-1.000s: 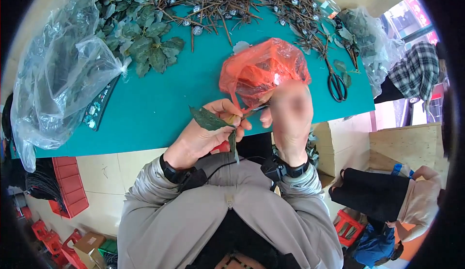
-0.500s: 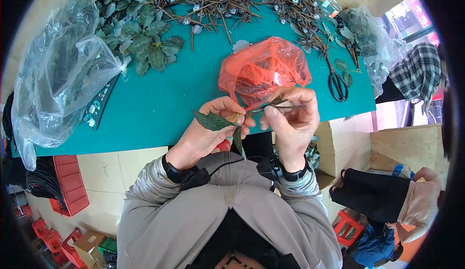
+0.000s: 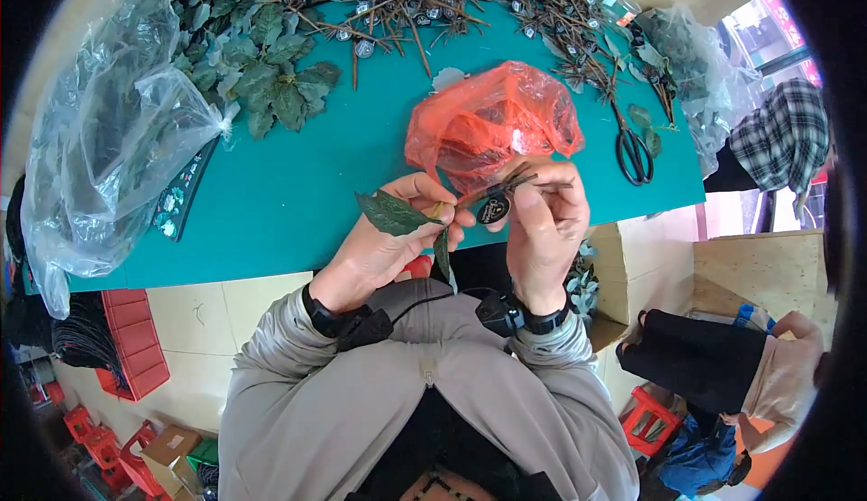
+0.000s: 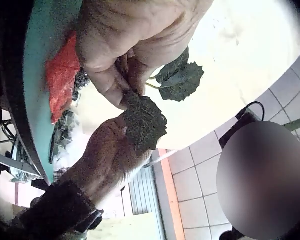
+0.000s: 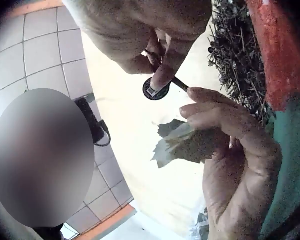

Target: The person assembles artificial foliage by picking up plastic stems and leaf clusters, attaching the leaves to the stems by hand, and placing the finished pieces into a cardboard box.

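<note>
In the head view the left hand [image 3: 379, 244] pinches the stem of a sprig of green leaves [image 3: 394, 216]; one leaf hangs below the fingers. A brown stem [image 3: 471, 198] runs from it to the right hand [image 3: 548, 235], whose thumb and fingers grip brown twigs [image 3: 517, 178] and a round black tag [image 3: 492, 209] with pale print. Seen from the right wrist, the thumb lies over the tag [image 5: 155, 90]. The left wrist view shows toothed leaves [image 4: 145, 122] beside the fingers. A red plastic bag [image 3: 495, 122] lies just behind both hands.
Leaves [image 3: 271, 86] and a clear bag [image 3: 99, 158] cover the left of the green table [image 3: 289, 203]. Tagged twigs [image 3: 406, 4] spread along the back. Black-handled scissors [image 3: 634, 158] lie at right. Other people [image 3: 695, 361] are at the right.
The right hand has turned and drawn back a little, bringing the twigs and then the black tag into view. The left hand holds the leaves in nearly the same place.
</note>
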### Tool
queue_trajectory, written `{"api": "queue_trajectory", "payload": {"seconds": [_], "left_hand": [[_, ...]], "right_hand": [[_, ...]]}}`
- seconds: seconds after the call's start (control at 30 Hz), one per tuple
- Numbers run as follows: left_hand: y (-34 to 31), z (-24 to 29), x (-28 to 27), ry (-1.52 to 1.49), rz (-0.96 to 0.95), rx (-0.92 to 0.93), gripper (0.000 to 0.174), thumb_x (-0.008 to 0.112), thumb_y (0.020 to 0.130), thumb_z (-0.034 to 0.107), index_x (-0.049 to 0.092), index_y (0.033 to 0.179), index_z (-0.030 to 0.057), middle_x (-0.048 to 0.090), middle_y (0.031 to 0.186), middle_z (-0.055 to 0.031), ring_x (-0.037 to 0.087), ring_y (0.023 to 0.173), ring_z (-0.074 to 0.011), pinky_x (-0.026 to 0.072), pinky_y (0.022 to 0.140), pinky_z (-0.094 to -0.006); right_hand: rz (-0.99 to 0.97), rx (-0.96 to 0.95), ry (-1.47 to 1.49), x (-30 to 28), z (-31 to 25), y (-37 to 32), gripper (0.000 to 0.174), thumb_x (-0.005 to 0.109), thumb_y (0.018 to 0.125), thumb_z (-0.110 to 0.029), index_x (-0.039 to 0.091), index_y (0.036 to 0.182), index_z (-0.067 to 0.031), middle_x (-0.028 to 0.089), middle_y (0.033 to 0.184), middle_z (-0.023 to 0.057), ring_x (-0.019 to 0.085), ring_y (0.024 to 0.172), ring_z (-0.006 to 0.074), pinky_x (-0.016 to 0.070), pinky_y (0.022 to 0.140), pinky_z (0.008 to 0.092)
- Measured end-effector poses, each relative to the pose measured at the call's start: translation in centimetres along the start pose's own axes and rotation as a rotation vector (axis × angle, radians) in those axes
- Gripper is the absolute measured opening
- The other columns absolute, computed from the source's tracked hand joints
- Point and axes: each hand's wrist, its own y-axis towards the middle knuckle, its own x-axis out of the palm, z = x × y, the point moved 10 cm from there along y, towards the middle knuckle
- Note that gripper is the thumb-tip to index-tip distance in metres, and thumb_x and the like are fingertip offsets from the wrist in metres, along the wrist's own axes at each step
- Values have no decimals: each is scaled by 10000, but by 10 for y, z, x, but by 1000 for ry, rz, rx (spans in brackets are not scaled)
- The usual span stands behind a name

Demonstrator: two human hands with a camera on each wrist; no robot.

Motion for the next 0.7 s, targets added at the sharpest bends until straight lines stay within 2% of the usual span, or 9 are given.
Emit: {"api": "queue_trajectory", "payload": {"seconds": [0.1,0.23,0.33,0.47,0.7], "left_hand": [[0,-1,-1,-4,10,-8,103,621,830,59,545,900,62,617,852,-78,598,686,-143,492,611,-249],[-1,-3,-3,-6,-9,-28,105,621,833,71,543,904,64,622,861,-94,603,703,-148,492,617,-251],[-2,-5,-2,-2,-40,-44,106,621,839,92,541,903,64,637,883,-121,615,740,-160,492,634,-249],[-4,-6,0,21,-40,-54,108,617,843,96,535,905,63,636,886,-125,612,737,-162,490,630,-247],[-7,-6,5,-7,-63,-64,108,613,848,105,529,906,69,637,889,-126,611,732,-159,486,613,-237]], "right_hand": [[-11,8,-10,-1,1,1,123,568,821,-56,486,904,-20,556,890,123,547,680,135,470,462,228],[-4,92,13,-2,5,2,121,592,803,-69,495,861,-26,553,877,112,548,730,139,468,538,234],[-44,102,32,0,5,4,131,610,786,-70,499,849,-39,553,857,109,532,753,138,434,623,237],[-63,147,17,1,7,4,137,616,772,-70,491,827,-51,551,830,104,515,744,139,398,670,242],[-87,153,-4,2,5,6,154,615,762,-103,472,798,-59,571,838,136,513,714,143,404,653,247]]}}
